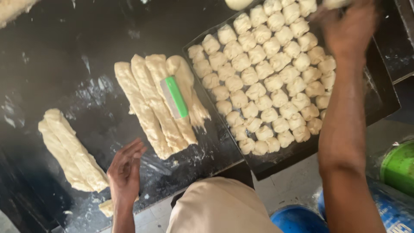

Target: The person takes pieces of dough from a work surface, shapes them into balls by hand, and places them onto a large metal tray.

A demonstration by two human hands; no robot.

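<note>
I am viewing the work surface (64,47), a dark, flour-dusted table, from the head camera. The left hand (124,170) is hovering over the near edge of the surface with its fingers spread and loosely curved; it is holding nothing. A small piece of dough (106,207) is lying just beside its wrist. The right hand (347,28) is reaching over the far corner of the baking tray (379,101); it is blurred, and I cannot tell how far open it is or whether it is gripping anything.

The tray is sitting to the right of the surface and is carrying rows of small dough pieces (263,82), packed touching one another. Between the tray and the left hand, four long dough strips (148,103) are lying side by side. A scraper (174,97) with a green handle is resting on top of them. A second, shorter dough bundle (71,151) is lying well apart, at the left of the surface.
</note>
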